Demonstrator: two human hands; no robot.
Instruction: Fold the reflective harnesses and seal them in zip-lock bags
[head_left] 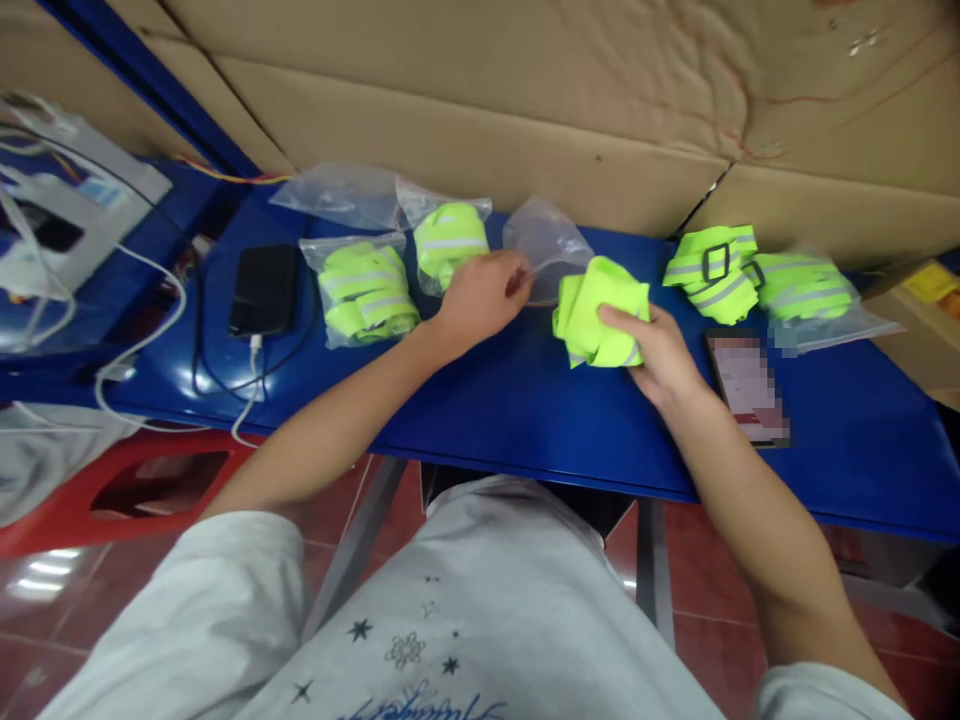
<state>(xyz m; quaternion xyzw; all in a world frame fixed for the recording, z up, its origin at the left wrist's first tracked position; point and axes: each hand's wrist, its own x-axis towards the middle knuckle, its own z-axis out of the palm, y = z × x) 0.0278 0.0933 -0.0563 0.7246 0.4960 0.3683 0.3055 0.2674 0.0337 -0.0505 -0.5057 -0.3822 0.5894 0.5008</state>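
Note:
My right hand (pixel 660 355) grips a folded neon-yellow reflective strap (pixel 600 310), thumb on top, above the blue table. My left hand (pixel 484 295) is closed, its fingertips at the edge of a clear plastic bag (pixel 546 240) that looks pinched there. Behind the left wrist lies a bagged reflective strap (pixel 450 240). Left of it is another bagged strap (pixel 366 290). On the right, an unbagged rolled strap (pixel 712 275) shows a black buckle, beside one more strap (pixel 806 285) on or in a clear bag.
A flat clear bag (pixel 337 195) lies at the back against the cardboard (pixel 450 130). A phone (pixel 746 385) lies to the right on the blue table (pixel 510 420). A black power bank (pixel 262 290) with cables sits left. A red stool (pixel 150 480) stands below.

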